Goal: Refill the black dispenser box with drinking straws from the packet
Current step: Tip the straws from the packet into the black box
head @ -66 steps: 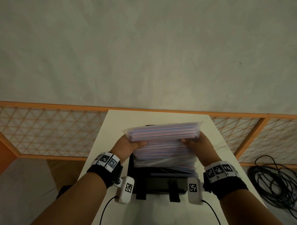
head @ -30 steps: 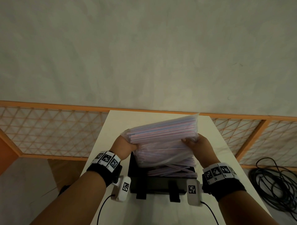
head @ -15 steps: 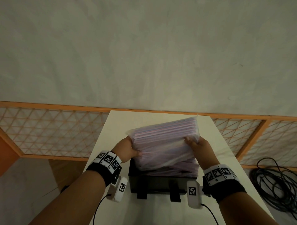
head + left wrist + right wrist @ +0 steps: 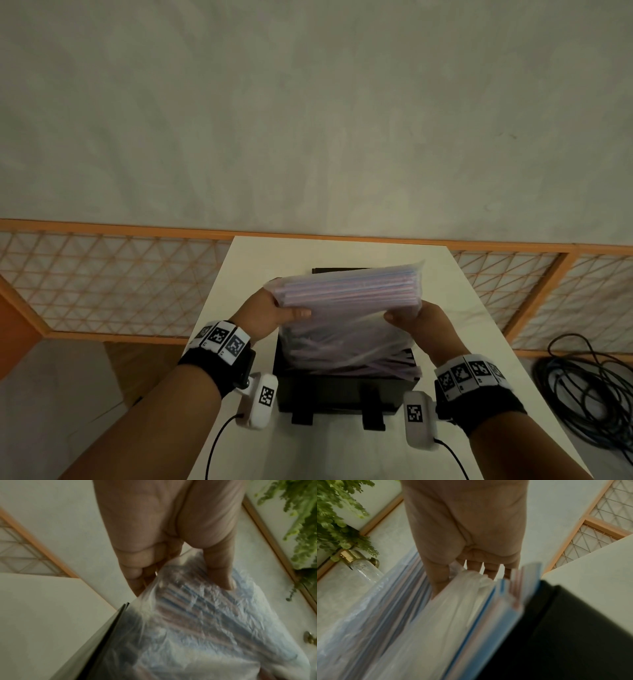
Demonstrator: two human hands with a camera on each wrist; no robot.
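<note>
left hand (image 4: 265, 317): grips the left end of the straw packet (image 4: 346, 291), thumb on the near face, fingers curled behind. In the left wrist view the thumb presses crinkled plastic over the striped straws.
packet: clear plastic bag held crosswise above the black dispenser box (image 4: 339, 392), right end tilted slightly up. Upper part holds a tight, aligned stack; lower part hangs slack down into the box.
change: 2.2 s ago the packet sat level and lower over the box; 1.0 s ago the right end had tipped up; now it is higher and the slack skirt below is longer, with more loose straws (image 4: 394, 368) lying in the box.
meaning: looks like shake-and-lift emptying through the packet's underside. Refill partly done, since most of the stack is still in the bag.
right hand (image 4: 419, 322): pinches the right end of the packet, thumb in front, fingers behind. The right wrist view is blurred, which fits motion.
risk: some straws in the box lie askew, with ends near or over its right rim; they may need levelling.
counter (image 4: 246, 274): white, carries the box; a black flap shows behind the packet, probably the open lid.
</note>
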